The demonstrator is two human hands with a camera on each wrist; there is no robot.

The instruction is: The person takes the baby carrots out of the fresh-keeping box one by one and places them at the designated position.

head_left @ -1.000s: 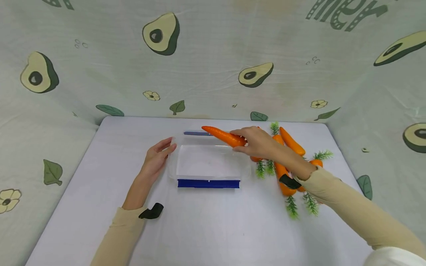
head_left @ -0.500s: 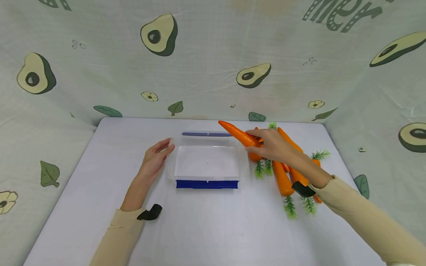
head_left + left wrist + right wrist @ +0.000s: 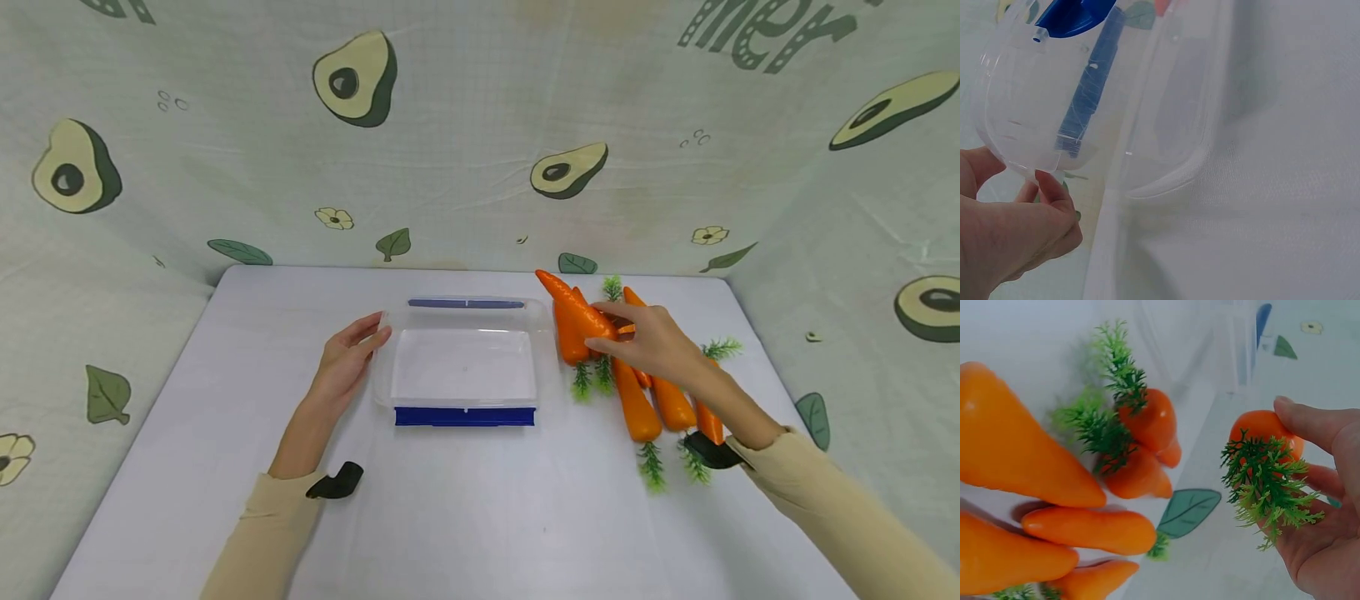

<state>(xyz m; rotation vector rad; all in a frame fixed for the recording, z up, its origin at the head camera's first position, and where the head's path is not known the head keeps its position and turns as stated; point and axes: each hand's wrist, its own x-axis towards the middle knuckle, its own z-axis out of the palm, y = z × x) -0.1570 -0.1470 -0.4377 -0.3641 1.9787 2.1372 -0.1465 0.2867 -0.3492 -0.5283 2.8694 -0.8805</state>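
A clear plastic food container (image 3: 462, 367) with blue clips stands on the white table, its inside bare. My left hand (image 3: 347, 354) holds its left end; in the left wrist view the thumb and fingers pinch the container's rim (image 3: 1029, 172) at the corner. My right hand (image 3: 647, 337) grips an orange toy carrot (image 3: 573, 307), its pointed end aimed to the far left. The right wrist view shows this carrot's thick end (image 3: 1260, 422) and green leafy top (image 3: 1269, 487) between thumb and fingers. It is raised over other carrots right of the container.
Several loose carrots (image 3: 637, 408) with green tops lie in a group on the table's right side. The container's blue front clip (image 3: 465, 417) and back clip (image 3: 465, 303) are folded outward. Behind the table (image 3: 465, 517) hangs an avocado-print cloth (image 3: 465, 125).
My right hand has carried the carrot rightward, from above the container's back edge to above the other carrots. My left hand stays on the container.
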